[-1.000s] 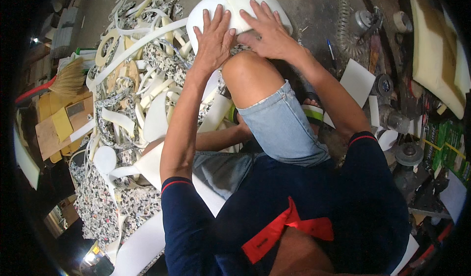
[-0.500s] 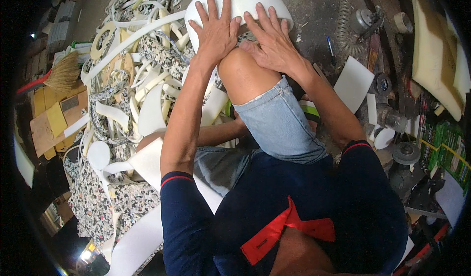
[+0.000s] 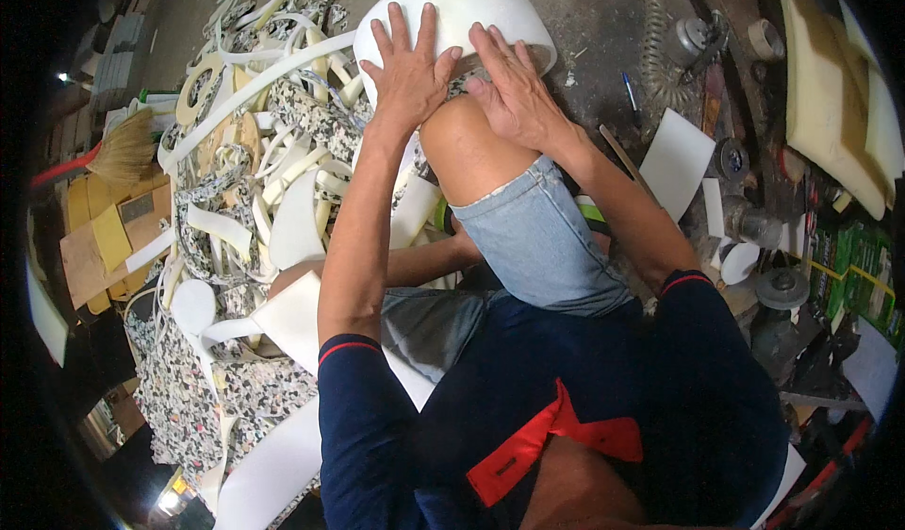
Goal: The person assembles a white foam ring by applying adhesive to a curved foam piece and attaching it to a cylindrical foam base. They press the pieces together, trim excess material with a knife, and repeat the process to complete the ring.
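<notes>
A curved white foam piece (image 3: 490,0) with a rounded edge stands just beyond my raised knee. My left hand (image 3: 410,77) lies on its left side, palm down and fingers spread. On its right part rests my right hand (image 3: 517,91), fingers stretched out and closer together, the thumb pointing back toward the left hand. Neither hand grips anything. The underside of the foam piece and what supports it are hidden behind my hands and knee.
Foam offcuts and strips (image 3: 283,172) heap up on the left, beside a speckled foam block (image 3: 217,403) and a straw broom (image 3: 125,148). To the right lie a white sheet (image 3: 677,164), a blue pen (image 3: 629,91), a coiled hose (image 3: 657,44) and yellowish foam slabs (image 3: 830,87).
My right hand has turned and its fingers have drawn together. The left hand has shifted slightly toward me. More of the foam piece's top shows, and its right edge sits a little lower.
</notes>
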Available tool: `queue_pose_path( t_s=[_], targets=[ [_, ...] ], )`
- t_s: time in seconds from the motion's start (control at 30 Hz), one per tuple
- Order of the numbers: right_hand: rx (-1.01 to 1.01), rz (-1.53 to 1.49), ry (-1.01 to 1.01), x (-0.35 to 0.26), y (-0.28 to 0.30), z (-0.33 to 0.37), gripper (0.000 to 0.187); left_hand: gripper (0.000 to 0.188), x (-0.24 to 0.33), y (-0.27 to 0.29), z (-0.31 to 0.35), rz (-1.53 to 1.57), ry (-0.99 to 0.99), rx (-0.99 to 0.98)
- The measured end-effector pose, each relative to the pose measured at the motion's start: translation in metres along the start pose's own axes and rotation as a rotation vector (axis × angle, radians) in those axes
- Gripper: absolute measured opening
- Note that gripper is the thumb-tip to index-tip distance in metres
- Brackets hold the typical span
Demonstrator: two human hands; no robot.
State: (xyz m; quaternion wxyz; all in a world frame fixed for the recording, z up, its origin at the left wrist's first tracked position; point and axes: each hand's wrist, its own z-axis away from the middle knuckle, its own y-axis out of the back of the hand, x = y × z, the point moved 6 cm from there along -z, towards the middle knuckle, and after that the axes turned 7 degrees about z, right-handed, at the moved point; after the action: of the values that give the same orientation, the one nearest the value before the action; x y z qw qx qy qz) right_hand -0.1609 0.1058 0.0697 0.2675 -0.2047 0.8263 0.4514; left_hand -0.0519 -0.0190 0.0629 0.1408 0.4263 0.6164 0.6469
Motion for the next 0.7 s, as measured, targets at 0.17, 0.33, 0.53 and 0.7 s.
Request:
queue_pose_path(
  t_s=[0.17,0.33,0.53,0.7],
  targets=[
    [0.044,-0.097,0.071,-0.003,0.006,-0.008,0.074,0.075,-0.004,0.004,0.003,0.035,0.002,0.034],
    [0.098,-0.185,-0.008,0.027,0.013,-0.033,0.072,0.061,-0.009,0.009,0.011,0.186,0.049,0.119],
    [-0.026,-0.157,-0.032,0.028,-0.021,-0.051,0.075,0.056,-0.002,0.013,0.006,0.085,-0.059,0.153],
    [-0.063,0.110,0.029,0.015,-0.029,-0.048,0.076,0.056,0.001,-0.001,-0.003,0.066,-0.068,0.128]
  ],
)
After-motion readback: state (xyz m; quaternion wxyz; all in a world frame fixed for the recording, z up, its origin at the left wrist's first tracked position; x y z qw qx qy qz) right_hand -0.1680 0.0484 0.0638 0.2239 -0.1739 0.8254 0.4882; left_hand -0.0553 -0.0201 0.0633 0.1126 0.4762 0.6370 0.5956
